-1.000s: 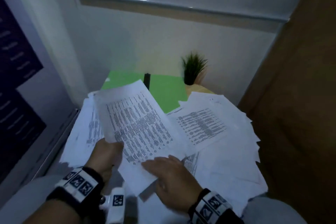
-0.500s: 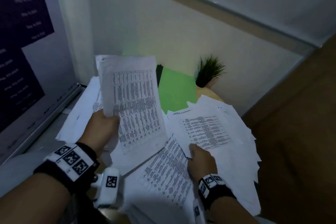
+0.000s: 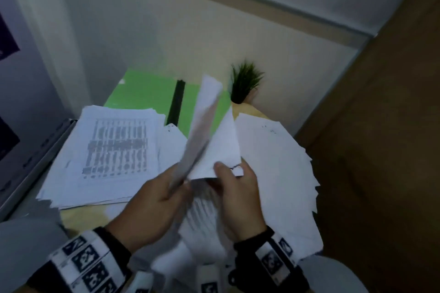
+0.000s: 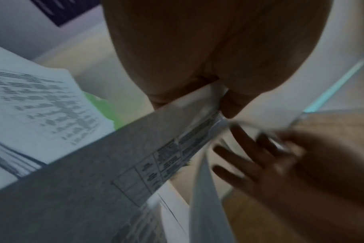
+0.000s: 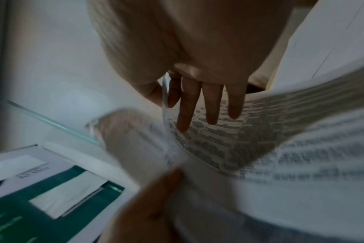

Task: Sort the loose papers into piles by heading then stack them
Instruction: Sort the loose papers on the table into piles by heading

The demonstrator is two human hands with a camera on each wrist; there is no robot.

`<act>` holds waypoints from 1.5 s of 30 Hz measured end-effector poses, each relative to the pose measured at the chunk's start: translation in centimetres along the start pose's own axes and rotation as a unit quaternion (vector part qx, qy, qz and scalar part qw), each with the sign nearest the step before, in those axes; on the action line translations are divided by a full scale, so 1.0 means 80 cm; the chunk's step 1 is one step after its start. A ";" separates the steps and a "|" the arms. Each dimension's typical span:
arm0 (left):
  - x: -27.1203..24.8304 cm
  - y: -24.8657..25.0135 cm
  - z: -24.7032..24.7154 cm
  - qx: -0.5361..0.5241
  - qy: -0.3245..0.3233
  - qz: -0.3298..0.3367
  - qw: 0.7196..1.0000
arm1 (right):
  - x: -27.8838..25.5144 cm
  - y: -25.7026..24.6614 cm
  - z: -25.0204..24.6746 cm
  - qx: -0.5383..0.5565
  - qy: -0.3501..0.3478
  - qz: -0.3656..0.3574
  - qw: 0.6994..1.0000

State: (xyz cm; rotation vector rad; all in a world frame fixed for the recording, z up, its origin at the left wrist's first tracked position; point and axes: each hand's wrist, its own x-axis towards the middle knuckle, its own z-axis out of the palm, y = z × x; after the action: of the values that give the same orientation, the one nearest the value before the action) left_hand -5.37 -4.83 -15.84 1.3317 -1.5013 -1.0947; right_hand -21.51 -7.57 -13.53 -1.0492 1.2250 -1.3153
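Loose white papers cover the table. One pile (image 3: 112, 150) lies at the left, topped by a printed table. A spread of blank-looking sheets (image 3: 273, 173) lies at the right. My left hand (image 3: 181, 183) pinches a printed sheet (image 3: 202, 126) that stands edge-on over the middle. In the left wrist view its grid of text (image 4: 156, 164) shows below the thumb. My right hand (image 3: 226, 169) grips the lower edge of a second white sheet (image 3: 221, 147) right beside it. The right wrist view shows that thin sheet edge (image 5: 164, 102) pinched between thumb and index finger, over more printed paper (image 5: 260, 139).
A green mat (image 3: 142, 93) with a black upright object (image 3: 177, 102) lies at the back of the table. A small potted plant (image 3: 245, 83) stands by the wall. A grey frame (image 3: 35, 152) borders the left, a brown panel (image 3: 381, 150) the right.
My left hand has brought its sheet from the left to the middle and turned it edge-on. My right hand has left the right pile and now holds up a sheet beside it.
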 end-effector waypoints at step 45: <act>0.027 -0.032 -0.031 -0.134 0.044 -0.125 0.982 | 0.024 -0.052 -0.098 -0.027 0.019 -0.090 0.995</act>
State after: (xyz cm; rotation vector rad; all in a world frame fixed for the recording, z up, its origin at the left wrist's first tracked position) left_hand -2.51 -7.34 -17.54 1.3818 -1.0969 -1.3265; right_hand -29.94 -8.71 -10.27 -1.1997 1.2228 -1.4530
